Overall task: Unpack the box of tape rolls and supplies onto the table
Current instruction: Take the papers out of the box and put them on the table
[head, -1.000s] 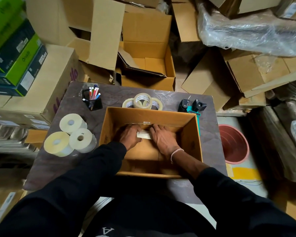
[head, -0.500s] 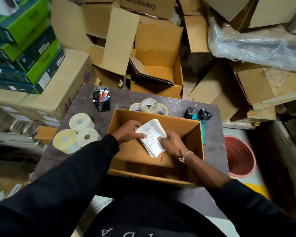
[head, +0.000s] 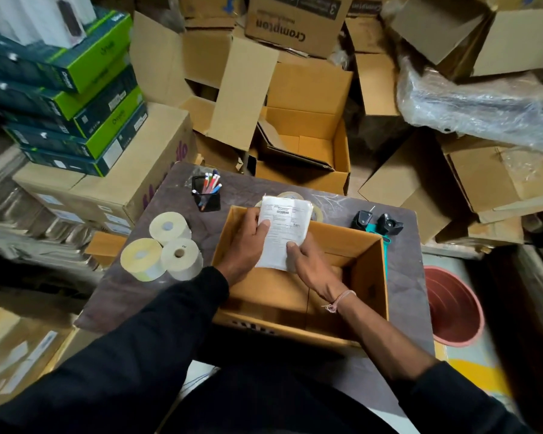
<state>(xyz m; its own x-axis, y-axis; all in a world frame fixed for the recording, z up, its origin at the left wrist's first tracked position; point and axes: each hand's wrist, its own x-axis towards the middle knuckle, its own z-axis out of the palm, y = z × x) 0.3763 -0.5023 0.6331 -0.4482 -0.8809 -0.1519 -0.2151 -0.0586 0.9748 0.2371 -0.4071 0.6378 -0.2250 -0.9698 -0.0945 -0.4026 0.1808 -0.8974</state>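
Head view, both hands grasping a white stack of printed labels [head: 283, 233] above the open cardboard box [head: 370, 277] on the table [head: 170, 296], left hand [head: 248, 242] curled round its left edge with thumb on top, right hand [head: 308, 264] pinching the lower right corner, tape rolls [head: 290, 195] just behind.

Stack of green-and-dark product boxes [head: 76, 98] upper left, atop large carton [head: 116, 183]. Open empty cartons [head: 308, 145] behind table; one reads "Crompton" [head: 292, 23]. Plastic-wrapped bundle [head: 483, 111] upper right. Terracotta-coloured plastic tub [head: 452, 305] on floor, right.
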